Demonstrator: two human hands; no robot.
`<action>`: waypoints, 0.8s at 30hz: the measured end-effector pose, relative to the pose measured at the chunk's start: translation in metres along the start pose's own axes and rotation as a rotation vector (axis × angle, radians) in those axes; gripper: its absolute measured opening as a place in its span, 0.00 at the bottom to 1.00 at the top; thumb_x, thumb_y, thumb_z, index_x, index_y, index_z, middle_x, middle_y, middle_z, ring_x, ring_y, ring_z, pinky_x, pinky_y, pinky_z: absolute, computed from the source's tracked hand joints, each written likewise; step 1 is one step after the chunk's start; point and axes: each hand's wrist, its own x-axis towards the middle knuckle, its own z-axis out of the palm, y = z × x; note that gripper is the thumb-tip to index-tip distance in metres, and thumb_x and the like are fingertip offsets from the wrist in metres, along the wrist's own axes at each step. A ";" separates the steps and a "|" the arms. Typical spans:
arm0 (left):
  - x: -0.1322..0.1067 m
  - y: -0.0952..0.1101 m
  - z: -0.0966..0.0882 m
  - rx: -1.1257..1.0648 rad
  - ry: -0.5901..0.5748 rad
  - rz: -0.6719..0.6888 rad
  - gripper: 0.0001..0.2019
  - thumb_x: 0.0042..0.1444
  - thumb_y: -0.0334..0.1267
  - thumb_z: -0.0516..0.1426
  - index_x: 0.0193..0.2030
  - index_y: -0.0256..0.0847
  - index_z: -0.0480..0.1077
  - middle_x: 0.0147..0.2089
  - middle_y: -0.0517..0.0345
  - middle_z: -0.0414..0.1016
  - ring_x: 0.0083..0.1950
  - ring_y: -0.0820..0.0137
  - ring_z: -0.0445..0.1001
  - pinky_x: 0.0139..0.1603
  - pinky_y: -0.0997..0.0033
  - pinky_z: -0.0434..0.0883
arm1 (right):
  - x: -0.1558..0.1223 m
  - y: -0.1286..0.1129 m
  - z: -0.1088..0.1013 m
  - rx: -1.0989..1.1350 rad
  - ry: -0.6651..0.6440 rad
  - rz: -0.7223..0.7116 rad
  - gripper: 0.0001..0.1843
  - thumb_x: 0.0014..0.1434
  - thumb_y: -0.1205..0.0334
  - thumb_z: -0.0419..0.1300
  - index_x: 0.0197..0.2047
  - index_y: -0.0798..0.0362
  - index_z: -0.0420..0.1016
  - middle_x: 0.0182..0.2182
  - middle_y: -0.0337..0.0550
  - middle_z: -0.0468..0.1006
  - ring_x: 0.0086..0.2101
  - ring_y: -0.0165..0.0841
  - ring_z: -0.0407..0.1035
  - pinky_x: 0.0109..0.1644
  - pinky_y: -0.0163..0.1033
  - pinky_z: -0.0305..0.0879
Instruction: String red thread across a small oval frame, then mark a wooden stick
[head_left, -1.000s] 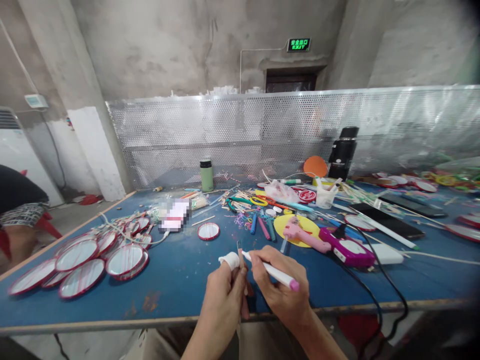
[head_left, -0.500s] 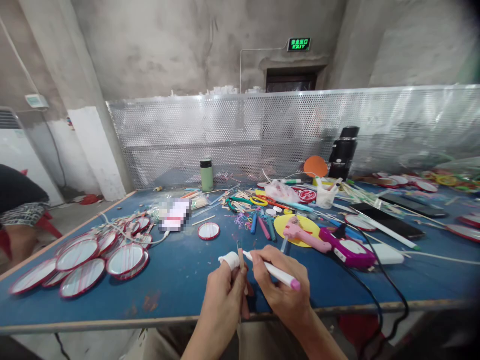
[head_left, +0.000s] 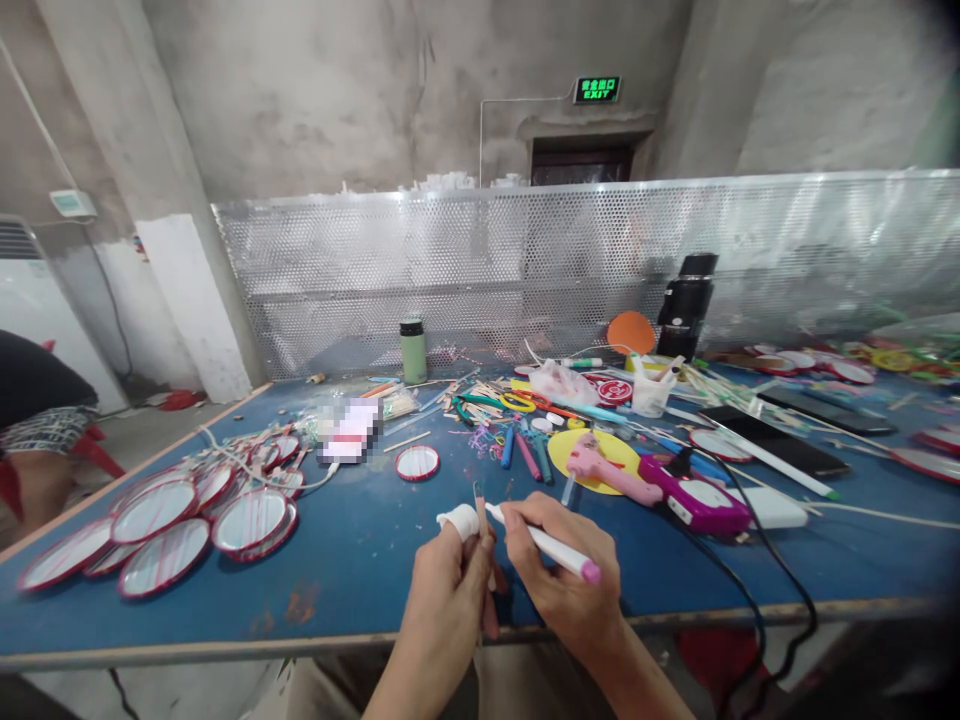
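White marker (head_left: 555, 550) with a pink rear end: right hand (head_left: 581, 588) clamped round its barrel. Left hand (head_left: 448, 590) is pinched on a thin wooden stick (head_left: 481, 508), near upright, just in from the middle of the tabletop's (head_left: 360, 570) near edge. White wrap (head_left: 460, 519) on a left finger, right beside the stick.

Progress, my read: stick and marker in position, marker tip at or just beside the stick's upper end. Pinkish patch up there may be ink, can't confirm. No finished mark legible, so mid-step at best; how much remains, can't say. Red-rimmed discs (head_left: 154, 510) heaped toward the left edge, lone disc (head_left: 417, 463) farther in, all apart from the hands.

Unclear: stick's lower part runs behind the hand; tip contact not resolvable; thin hooked line (head_left: 475, 489) by the stick's top too fine to identify. Flat white thing (head_left: 352, 430) past the heap is pixelated. Tabletop's right end leaves frame. Co-worker (head_left: 45, 425) beyond the left edge is cut off, hands not visible.
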 end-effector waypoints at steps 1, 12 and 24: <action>0.000 -0.001 0.000 -0.001 0.000 0.002 0.17 0.64 0.52 0.53 0.33 0.41 0.65 0.22 0.64 0.70 0.14 0.77 0.65 0.16 0.79 0.57 | 0.000 0.000 0.000 0.004 -0.005 0.001 0.08 0.64 0.70 0.57 0.33 0.52 0.73 0.23 0.36 0.75 0.22 0.26 0.69 0.28 0.31 0.63; 0.000 0.001 0.000 -0.005 -0.009 -0.006 0.18 0.64 0.53 0.53 0.30 0.41 0.64 0.19 0.65 0.67 0.14 0.76 0.65 0.16 0.79 0.57 | -0.001 -0.001 0.000 -0.019 0.024 0.020 0.09 0.64 0.69 0.57 0.32 0.52 0.73 0.22 0.36 0.76 0.21 0.26 0.69 0.27 0.31 0.63; 0.000 0.000 0.000 -0.009 -0.007 0.008 0.15 0.64 0.50 0.53 0.32 0.41 0.64 0.20 0.66 0.67 0.14 0.77 0.65 0.15 0.79 0.56 | 0.002 -0.001 0.000 0.027 -0.028 0.006 0.09 0.64 0.70 0.57 0.32 0.52 0.73 0.21 0.35 0.73 0.20 0.25 0.66 0.28 0.31 0.62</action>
